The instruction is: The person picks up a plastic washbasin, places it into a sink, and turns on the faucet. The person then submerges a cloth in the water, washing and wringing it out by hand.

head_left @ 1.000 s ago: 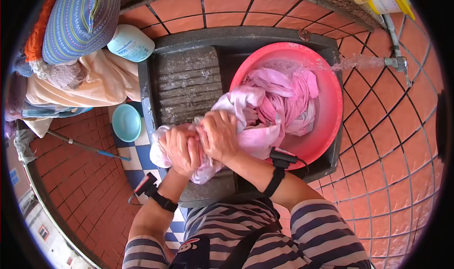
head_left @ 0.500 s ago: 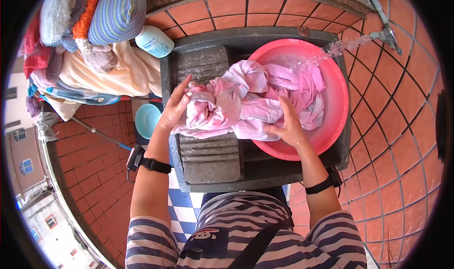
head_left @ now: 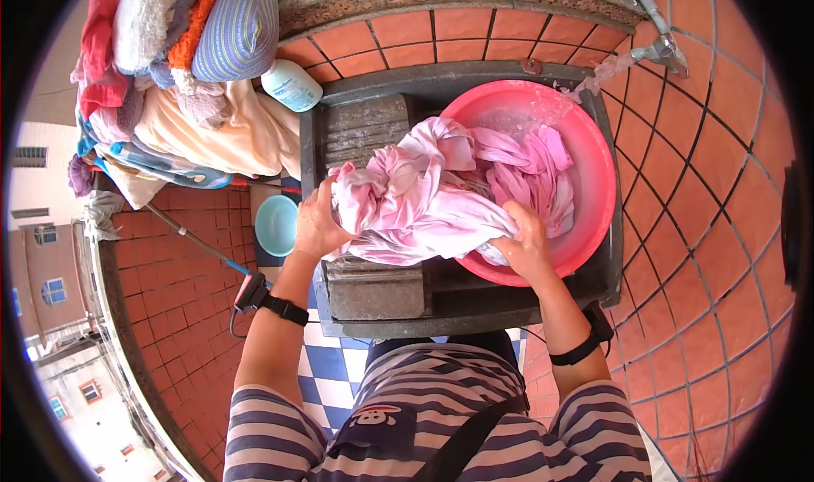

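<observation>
A bunched pink-and-white cloth (head_left: 415,198) stretches from the ribbed washboard (head_left: 373,291) into the pink basin (head_left: 599,189). At its left end, my left hand (head_left: 320,222) rests against the folds, fingers apart and curved along the edge. My right hand (head_left: 524,238) pinches a stretch of the cloth near the basin's front rim, thumb below and fingers above. More of the cloth lies in the basin, where water shows at the back. Folds hide part of the washboard.
Water runs from the tap (head_left: 666,54) at the back right. The stone sink (head_left: 458,319) surrounds basin and washboard. A white bottle (head_left: 291,85) stands at its back left corner, beside piled laundry (head_left: 216,134). A light blue bowl (head_left: 276,225) sits lower left.
My right hand has closed on the cloth and pulled a fold taut. My left hand has moved down along the cloth's left end. The whole view has shifted slightly.
</observation>
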Tool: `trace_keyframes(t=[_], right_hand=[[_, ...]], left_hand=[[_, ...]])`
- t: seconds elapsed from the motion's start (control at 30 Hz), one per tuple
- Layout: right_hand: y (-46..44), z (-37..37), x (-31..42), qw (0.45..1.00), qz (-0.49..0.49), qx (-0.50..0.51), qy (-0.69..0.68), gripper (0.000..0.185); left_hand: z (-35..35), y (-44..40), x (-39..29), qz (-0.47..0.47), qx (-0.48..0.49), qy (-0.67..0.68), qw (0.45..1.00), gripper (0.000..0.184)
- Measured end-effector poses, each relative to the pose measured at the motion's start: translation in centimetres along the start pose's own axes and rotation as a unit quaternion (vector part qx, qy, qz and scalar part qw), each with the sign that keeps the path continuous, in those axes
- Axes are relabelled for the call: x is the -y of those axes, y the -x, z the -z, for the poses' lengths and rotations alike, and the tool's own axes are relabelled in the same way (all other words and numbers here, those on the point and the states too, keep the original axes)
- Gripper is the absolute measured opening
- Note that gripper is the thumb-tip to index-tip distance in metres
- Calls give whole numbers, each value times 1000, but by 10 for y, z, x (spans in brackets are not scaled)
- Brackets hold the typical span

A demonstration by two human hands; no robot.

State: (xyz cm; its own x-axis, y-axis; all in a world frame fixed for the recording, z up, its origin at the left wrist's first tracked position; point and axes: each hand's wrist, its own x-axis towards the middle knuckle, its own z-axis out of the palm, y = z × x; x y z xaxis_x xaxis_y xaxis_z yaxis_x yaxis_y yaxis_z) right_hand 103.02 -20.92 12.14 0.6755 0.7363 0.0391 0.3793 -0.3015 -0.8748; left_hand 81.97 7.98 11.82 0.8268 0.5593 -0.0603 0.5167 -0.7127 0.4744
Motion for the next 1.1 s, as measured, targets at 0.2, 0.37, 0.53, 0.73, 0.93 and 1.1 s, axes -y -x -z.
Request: trace_keyframes(t=[0.2,0.37,0.53,0.73,0.93,1.1], right_hand=[[20,128,52,975,-48,-152,-153,27],[59,169,-4,985,-117,-101,-74,24],[37,133,-20,926,-282,238,75,42],[-81,26,1,961,-6,115,251,96],[-113,-90,-38,914,-33,239,326,137],[-93,-107,-93,975,-22,202,87,105]], left_hand=[[-8,29,-17,264,-26,745,613,64],[5,90,-20,278,-121,810,501,64],[10,131,29,409,23,596,691,64],[15,131,22,421,31,551,720,67],[-6,179,34,320,-96,742,582,42],[76,158,-72,248,-41,802,541,94]])
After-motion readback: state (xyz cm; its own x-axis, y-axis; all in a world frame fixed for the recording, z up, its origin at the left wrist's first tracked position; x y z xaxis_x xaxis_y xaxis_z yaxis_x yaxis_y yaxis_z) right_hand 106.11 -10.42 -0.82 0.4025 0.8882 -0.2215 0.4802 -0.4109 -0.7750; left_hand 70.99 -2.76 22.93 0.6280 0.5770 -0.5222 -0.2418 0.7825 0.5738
